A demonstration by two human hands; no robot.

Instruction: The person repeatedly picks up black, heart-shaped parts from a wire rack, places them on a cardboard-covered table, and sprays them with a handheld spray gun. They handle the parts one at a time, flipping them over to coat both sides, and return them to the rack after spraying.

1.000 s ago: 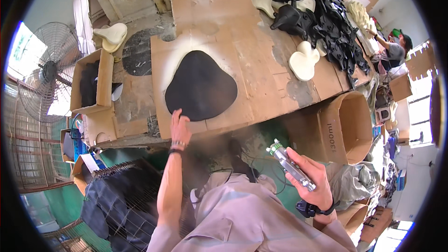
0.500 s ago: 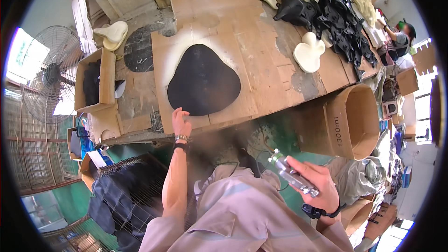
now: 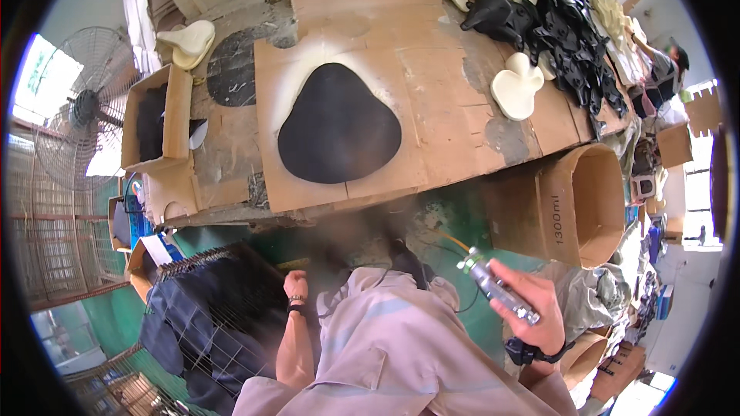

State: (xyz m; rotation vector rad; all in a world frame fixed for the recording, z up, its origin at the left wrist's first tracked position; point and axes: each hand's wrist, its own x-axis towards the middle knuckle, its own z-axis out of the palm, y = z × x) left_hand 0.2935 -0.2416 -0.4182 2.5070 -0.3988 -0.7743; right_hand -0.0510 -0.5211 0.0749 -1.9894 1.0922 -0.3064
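Note:
My right hand [image 3: 532, 302] is wrapped around a silver metal spray gun [image 3: 497, 285] with a green ring near one end, held at the right in front of my body. My left hand [image 3: 295, 285] is curled into a loose fist beside a wire basket [image 3: 223, 354]; nothing shows in its fingers. Dark fabric [image 3: 173, 304] fills that basket. On the table, a black rounded-triangle saddle cover piece [image 3: 339, 127] lies flat on a cardboard sheet [image 3: 308, 199], with whitish overspray around its upper edge. Neither hand touches it.
Cream saddle-shaped pieces [image 3: 515, 92] and a heap of black saddle covers [image 3: 566, 38] lie at the table's far right. A cardboard box [image 3: 181, 115] with dark pieces stands at left, near a fan [image 3: 89, 108]. A large carton [image 3: 559, 204] stands below right; a person [image 3: 667, 73] is beyond.
My left hand has drawn back from the black piece's lower edge, down beside the wire basket, and its fingers have curled in. The spray gun has shifted slightly right; the black piece stays put.

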